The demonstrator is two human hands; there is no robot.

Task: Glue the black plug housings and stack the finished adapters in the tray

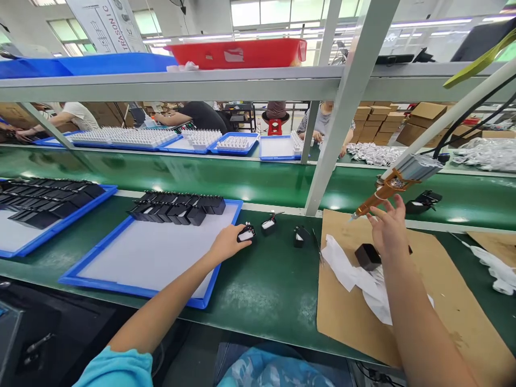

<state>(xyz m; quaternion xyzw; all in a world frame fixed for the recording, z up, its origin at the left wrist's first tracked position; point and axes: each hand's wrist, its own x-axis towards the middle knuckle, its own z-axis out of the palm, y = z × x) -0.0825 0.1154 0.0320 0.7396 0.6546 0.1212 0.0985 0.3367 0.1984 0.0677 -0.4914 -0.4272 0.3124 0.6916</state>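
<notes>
My left hand is closed around a small black box with a white part in its top, just past the right edge of a blue-rimmed tray. Two similar black pieces, one nearer and one farther right, lie on the green bench. My right hand is raised with its fingers apart, beside the nozzle end of an orange dispensing gun. Below it, a black box rests by crumpled white tissue on a cardboard sheet.
Rows of black boxes fill the tray's far side; another loaded tray stands left. Tweezers lie by the cardboard. A slanted metal post and shelf rise ahead. Beyond the green conveyor, other people sit working.
</notes>
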